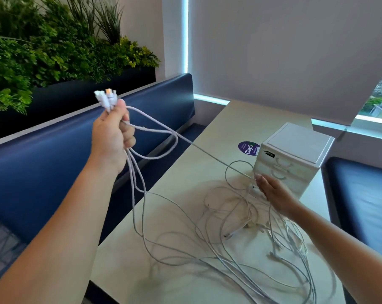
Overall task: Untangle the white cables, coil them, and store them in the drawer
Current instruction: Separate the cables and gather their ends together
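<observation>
Left hand gripped the cables by their plug ends, above the table's left edge; the tangle lay across its near half. Right hand, straight-fingered, met one taut strand beside the drawer; whether it pinched the strand could not be told. Cables judged light, limp and snag-prone; best held by the plugs.

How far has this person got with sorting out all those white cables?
Early on. Gathered: the left hand grips a bunch of plug ends. In hand: one strand runs taut to the right hand. Left: most white cables lie tangled on the table, none coiled, and the drawer unit is shut.
</observation>
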{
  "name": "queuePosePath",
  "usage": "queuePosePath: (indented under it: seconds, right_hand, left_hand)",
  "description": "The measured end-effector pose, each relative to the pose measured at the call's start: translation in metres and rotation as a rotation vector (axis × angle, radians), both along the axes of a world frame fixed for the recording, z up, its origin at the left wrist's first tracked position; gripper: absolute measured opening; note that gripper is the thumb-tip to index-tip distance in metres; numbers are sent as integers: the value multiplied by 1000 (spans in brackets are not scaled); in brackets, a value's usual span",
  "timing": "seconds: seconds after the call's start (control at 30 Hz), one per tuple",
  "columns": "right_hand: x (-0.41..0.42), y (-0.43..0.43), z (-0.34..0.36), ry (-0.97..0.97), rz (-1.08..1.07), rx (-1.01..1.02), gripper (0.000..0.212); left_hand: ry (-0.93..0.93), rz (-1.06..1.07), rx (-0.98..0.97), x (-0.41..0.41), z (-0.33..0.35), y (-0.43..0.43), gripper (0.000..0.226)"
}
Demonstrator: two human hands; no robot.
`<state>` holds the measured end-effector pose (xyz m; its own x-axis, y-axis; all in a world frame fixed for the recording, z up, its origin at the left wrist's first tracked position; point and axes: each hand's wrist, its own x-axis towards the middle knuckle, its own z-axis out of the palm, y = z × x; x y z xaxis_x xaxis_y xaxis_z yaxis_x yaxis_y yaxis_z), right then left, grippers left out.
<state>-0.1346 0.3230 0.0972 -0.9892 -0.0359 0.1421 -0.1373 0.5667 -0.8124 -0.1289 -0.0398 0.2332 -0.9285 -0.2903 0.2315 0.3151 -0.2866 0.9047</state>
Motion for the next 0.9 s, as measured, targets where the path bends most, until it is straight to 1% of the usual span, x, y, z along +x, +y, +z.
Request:
queuePosePath:
  seconds: [0.07,0.1,0.2,0.3,0.37,0.4,0.43,0.5,0.53,0.6,0.67,0.73,0.77,0.8,0.83,0.87,0.9]
  right_hand:
    - [0,12,-6,-15,-30,58,37]
    - [1,16,-6,-37,-51,29,36]
    - [2,19,7,-75,-78,-153,34]
    - [2,7,38,-40,-70,-335,34]
    - [-1,0,58,-12,-59,-380,37]
    - [-2,-2,67,-1,-53,-362,40]
    - [-2,-4,73,3,-49,-320,44]
    - [0,-4,80,18,-37,-167,58]
    - [3,-3,80,26,-32,-88,60]
    - [13,2,76,2,-26,70,53]
    - [22,11,66,-95,14,314,47]
    - [29,19,53,-260,104,633,40]
    - [33,19,47,-339,155,742,39]
    - [37,17,44,-375,190,779,48]
    - [39,11,44,-354,198,746,63]
    - [42,-1,49,-287,179,646,75]
    - [46,-15,57,-179,160,515,81]
  left_hand:
    - [12,68,89,-2,6,-11,38]
    - [15,85,90,-3,7,-15,38]
    - [5,52,-18,-1,5,-18,39]
    - [-32,-22,-132,1,-2,-7,38]
    - [-73,-56,-208,4,-7,4,36]
    - [-90,-68,-253,5,-8,9,36]
    - [-98,-79,-300,6,-9,14,35]
    - [-95,-86,-367,9,-9,19,33]
    - [-93,-83,-383,10,-7,19,33]
    - [-86,-87,-396,12,-2,18,34]
    - [-70,-121,-413,15,4,16,35]
    - [-58,-177,-454,19,9,16,35]
    - [-56,-208,-485,21,11,17,35]
    - [-56,-244,-516,24,13,20,35]
    - [-55,-284,-542,27,15,23,35]
    - [-54,-329,-558,29,16,27,35]
    - [-54,-374,-576,32,18,32,35]
